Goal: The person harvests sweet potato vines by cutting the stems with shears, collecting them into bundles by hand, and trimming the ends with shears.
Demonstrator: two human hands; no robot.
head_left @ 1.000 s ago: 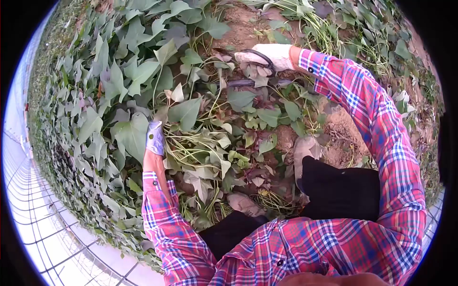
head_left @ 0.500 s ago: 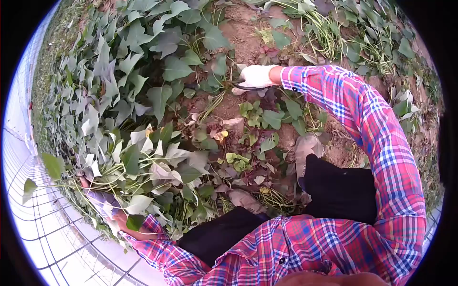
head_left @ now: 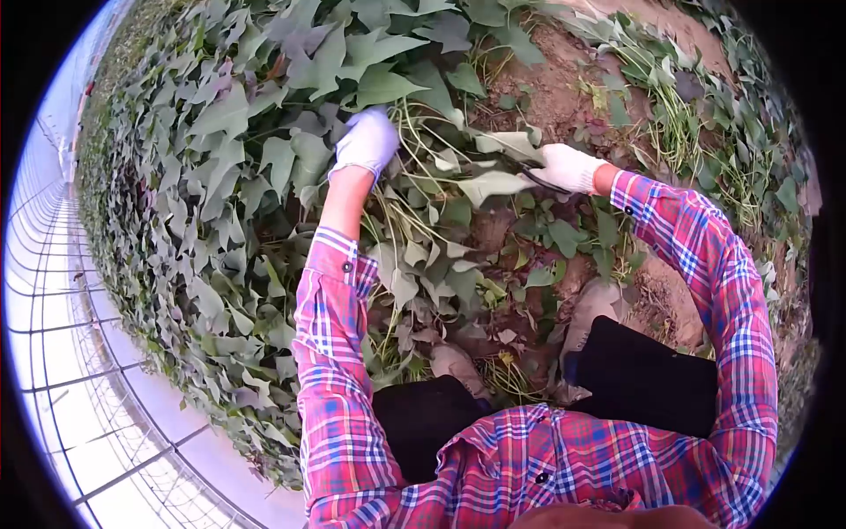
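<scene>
My left hand (head_left: 366,141), in a pale lavender glove, is closed around a bunch of sweet potato vines (head_left: 407,212) at the upper middle. Their long stems and leaves trail down and right from it. My right hand (head_left: 568,167), in a white knitted glove, grips a thin dark curved tool (head_left: 546,182), whose far end is hidden among leaves. The right hand is apart from the left, beside drooping pale leaves (head_left: 495,185). Whether it touches those leaves, I cannot tell.
Dense standing foliage (head_left: 203,238) fills the left side. Flattened vines (head_left: 670,106) lie at upper right beside bare reddish soil (head_left: 538,79). My shoes (head_left: 592,317) stand among low leaves and stems. A wire-like grid (head_left: 88,353) borders the far left.
My left hand has swung from the lower left up to the upper middle, bringing the vines along. My right hand has shifted right and slightly down, with the tool still in it.
</scene>
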